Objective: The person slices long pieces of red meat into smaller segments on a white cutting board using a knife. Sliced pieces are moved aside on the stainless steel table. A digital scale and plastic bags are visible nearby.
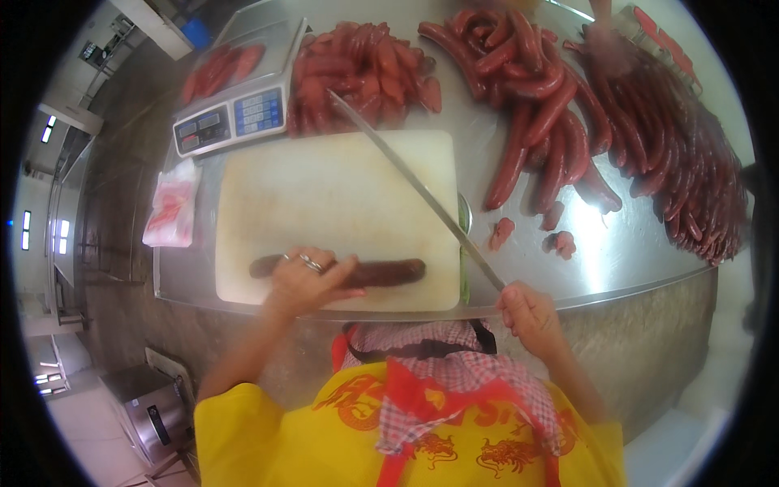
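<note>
One dark red sausage lies crosswise near the front of a white cutting board. Over its left half rests my left hand, rings on a finger, pressing it to the board with fingers curled round it. Out past the board's right front corner, my right hand is closed on the handle of a long, narrow knife. The blade slants up and left over the board, its tip near a heap of cut sausage pieces, and does not touch the sausage. My fingers hide most of the handle.
A digital scale holding sausage pieces stands far left, with a stained white packet below it. Whole sausages and a long row of linked sausages cover the right of the metal table. Small scraps lie beside the board.
</note>
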Available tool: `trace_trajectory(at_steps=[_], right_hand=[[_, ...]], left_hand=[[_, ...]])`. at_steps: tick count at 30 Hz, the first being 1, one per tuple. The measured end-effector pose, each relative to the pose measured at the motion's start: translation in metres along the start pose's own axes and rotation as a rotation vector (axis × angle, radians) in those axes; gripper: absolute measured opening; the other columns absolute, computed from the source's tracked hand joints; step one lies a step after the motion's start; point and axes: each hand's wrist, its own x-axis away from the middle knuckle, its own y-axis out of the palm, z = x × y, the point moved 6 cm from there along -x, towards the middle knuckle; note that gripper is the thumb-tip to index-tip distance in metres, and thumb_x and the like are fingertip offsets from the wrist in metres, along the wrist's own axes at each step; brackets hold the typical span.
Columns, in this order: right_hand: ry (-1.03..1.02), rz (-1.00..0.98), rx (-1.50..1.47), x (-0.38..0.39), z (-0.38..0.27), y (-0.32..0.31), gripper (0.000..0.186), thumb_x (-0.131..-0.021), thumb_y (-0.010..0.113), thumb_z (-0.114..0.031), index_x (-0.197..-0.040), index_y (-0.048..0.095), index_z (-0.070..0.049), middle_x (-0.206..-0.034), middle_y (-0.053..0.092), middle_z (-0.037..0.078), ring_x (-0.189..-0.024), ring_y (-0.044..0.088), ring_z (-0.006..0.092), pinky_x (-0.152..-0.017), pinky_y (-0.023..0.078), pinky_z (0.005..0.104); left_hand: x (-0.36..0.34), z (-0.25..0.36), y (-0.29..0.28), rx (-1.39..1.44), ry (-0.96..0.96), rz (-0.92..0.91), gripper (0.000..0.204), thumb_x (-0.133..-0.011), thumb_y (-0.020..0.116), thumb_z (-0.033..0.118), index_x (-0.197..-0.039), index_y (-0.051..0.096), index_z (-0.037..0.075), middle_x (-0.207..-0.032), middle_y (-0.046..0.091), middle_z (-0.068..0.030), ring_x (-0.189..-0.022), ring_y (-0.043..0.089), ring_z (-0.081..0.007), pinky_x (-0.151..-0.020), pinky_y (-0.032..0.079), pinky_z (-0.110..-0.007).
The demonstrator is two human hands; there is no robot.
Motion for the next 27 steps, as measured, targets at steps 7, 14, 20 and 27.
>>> trace_trajectory(at_steps=[7, 14, 20, 27], right_hand=[[0.035, 0.055, -0.099, 0.005, -0.001, -0.006, 0.043, -0.101, 0.048, -0.039, -0.091, 0.062, 0.0, -0.065, 0.057, 0.003, -0.059, 0.053, 0.0104, -0.056, 0.044, 0.027], [0.076, 0.071, -0.082, 0.009, 0.0, 0.002, 0.047, -0.101, 0.046, -0.042, -0.086, 0.06, 0.0, -0.061, 0.054, 0.004, -0.057, 0.052, 0.0104, -0.054, 0.042, 0.0273], [0.078, -0.005, 0.22, -0.005, 0.001, -0.006, 0.053, -0.101, 0.042, -0.048, -0.087, 0.061, 0.0, -0.064, 0.058, 0.017, -0.059, 0.056, 0.0331, -0.06, 0.046, 0.0386], [0.071, -0.14, 0.638, -0.03, -0.025, -0.017, 0.057, -0.099, 0.042, -0.052, -0.084, 0.06, 0.0, -0.07, 0.06, 0.025, -0.073, 0.06, 0.0461, -0.067, 0.046, 0.0493]], left_hand=[[-0.022, -0.032, -0.053, -0.155, 0.166, 0.081, 0.057, -0.064, 0.078, 0.053, -0.11, 0.069, 0.021, -0.078, 0.054, 0.0001, -0.067, 0.056, -0.0169, -0.067, 0.043, -0.033], [-0.022, -0.024, 0.033, -0.025, -0.174, -0.18, 0.053, -0.078, 0.064, 0.055, -0.121, 0.065, 0.024, -0.095, 0.059, -0.002, -0.087, 0.057, -0.0215, -0.078, 0.041, -0.039], [-0.007, -0.019, 0.029, 0.056, -0.186, 0.033, 0.038, -0.083, 0.067, 0.04, -0.117, 0.067, 0.024, -0.1, 0.059, 0.0015, -0.09, 0.053, -0.0199, -0.08, 0.035, -0.037], [-0.01, -0.019, 0.031, 0.309, -0.317, 0.236, 0.019, -0.075, 0.076, 0.017, -0.092, 0.069, 0.016, -0.089, 0.06, 0.0012, -0.085, 0.053, -0.0204, -0.075, 0.033, -0.037]])
